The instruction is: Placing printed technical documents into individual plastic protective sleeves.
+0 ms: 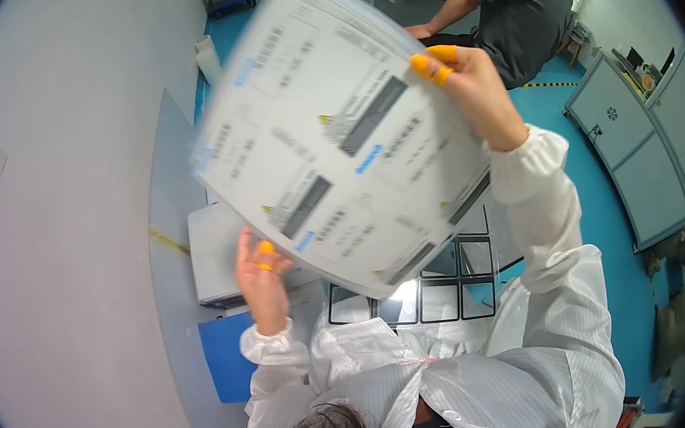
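A large white sheet (298, 118), printed with repeated label blocks, is held up and tilted before me, slightly blurred. My right hand (476, 85) pinches its upper right edge, with orange finger cots on the gripping fingers. My left hand (264, 278) is beside the lower left edge, fingers apart, one of them in an orange cot. Whether its fingertips touch the sheet I cannot tell. Several flat rectangular panels with black borders (438, 300) lie in rows under the sheet, close to my body; the sheet covers part of them.
A white box (216, 254) and a blue sheet (228, 358) are at the left, along a pale panel (187, 299) by the wall. Another person in a dark shirt (530, 2) sits at a bench, far right. Grey cabinets (638, 142) stand on the right.
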The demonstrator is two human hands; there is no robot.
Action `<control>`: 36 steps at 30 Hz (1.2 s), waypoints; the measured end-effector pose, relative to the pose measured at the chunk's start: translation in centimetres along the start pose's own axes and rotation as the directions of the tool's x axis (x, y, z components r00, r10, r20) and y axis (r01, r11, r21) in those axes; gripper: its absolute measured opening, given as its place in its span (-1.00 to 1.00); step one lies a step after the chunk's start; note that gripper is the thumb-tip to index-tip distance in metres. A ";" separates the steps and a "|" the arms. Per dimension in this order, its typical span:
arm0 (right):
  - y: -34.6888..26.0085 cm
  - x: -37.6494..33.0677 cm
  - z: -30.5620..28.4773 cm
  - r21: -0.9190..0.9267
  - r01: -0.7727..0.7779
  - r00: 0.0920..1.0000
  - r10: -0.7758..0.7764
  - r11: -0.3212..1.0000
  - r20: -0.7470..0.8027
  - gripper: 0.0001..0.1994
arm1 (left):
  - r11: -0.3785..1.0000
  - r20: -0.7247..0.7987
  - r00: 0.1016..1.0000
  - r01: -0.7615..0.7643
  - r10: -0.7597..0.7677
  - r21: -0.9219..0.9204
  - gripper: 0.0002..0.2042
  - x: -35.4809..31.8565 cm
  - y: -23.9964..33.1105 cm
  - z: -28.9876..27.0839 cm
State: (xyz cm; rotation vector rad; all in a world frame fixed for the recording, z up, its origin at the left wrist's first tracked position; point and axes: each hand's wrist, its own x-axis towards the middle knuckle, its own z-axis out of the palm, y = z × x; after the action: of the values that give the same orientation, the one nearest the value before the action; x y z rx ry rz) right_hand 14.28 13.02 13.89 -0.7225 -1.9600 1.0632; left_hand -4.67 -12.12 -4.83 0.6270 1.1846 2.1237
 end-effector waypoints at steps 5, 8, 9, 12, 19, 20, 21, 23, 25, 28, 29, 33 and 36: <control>5.4 1.6 -2.3 -0.260 -0.272 0.950 0.301 0.927 0.082 -0.74 | 0.896 0.076 0.931 0.365 -0.358 -0.251 -0.43 -7.6 -3.2 4.0; 9.6 1.1 -1.1 -0.363 -0.355 0.881 0.438 0.862 0.179 -0.73 | 0.731 0.088 0.778 0.617 -0.622 -0.292 -0.47 -10.3 -4.8 2.7; 10.2 1.0 -0.3 -0.314 -0.418 0.855 0.486 0.853 0.180 -0.72 | 0.728 0.073 0.776 0.616 -0.627 -0.300 -0.47 -9.9 -3.9 2.2; 12.2 0.8 0.6 -0.303 -0.548 0.772 0.611 0.779 0.176 -0.73 | 0.607 0.132 0.665 0.732 -0.735 -0.310 -0.52 -9.4 -2.1 1.6; 20.6 -3.7 4.2 -0.204 -0.572 0.775 0.605 0.794 0.181 -0.78 | 0.445 0.261 0.444 0.893 -0.857 -0.060 -0.65 -9.8 -2.2 -1.0; 21.4 -4.1 4.8 -0.201 -0.533 0.807 0.565 0.822 0.173 -0.77 | 0.416 0.298 0.397 0.909 -0.868 -0.003 -0.66 -9.9 -2.4 -1.1; 22.0 -4.9 5.3 -0.274 -0.452 0.854 0.501 0.849 0.143 -0.73 | 0.419 0.293 0.402 0.908 -0.867 -0.004 -0.66 -9.8 -2.5 -1.0; 22.4 -5.9 6.3 -0.293 -0.420 0.879 0.465 0.859 0.106 -0.73 | 0.361 0.325 0.337 0.932 -0.884 0.016 -0.67 -9.9 -2.5 -1.0; 22.6 -6.5 7.2 -0.323 -0.351 0.922 0.385 0.879 0.047 -0.71 | 0.315 0.336 0.292 0.949 -0.895 0.015 -0.66 -9.9 -2.7 -1.0; 24.0 -6.8 7.8 -0.399 -0.277 0.929 0.350 0.874 0.122 -0.72 | 0.275 0.388 0.217 0.956 -0.896 0.101 -0.65 -9.6 -2.2 -1.3; 24.9 -7.0 7.9 -0.399 -0.224 0.946 0.297 0.889 0.131 -0.71 | 0.290 0.431 0.188 0.939 -0.882 0.184 -0.66 -9.0 -2.0 -1.2; 26.3 -8.3 7.1 -0.392 -0.235 0.951 0.293 0.889 0.096 -0.71 | 0.411 0.398 0.221 0.766 -0.890 0.494 -0.67 -2.8 0.4 -3.6; 27.3 -8.4 6.3 -0.316 -0.174 0.973 0.212 0.933 0.090 -0.72 | 0.781 0.079 0.800 0.550 -0.594 0.296 -0.63 0.2 -0.9 -4.8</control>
State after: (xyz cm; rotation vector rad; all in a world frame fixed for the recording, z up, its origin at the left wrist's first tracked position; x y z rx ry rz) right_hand 16.60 17.25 -14.94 -1.0598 -2.2248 0.9439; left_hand -7.72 -14.42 -7.92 0.4623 1.3587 1.3834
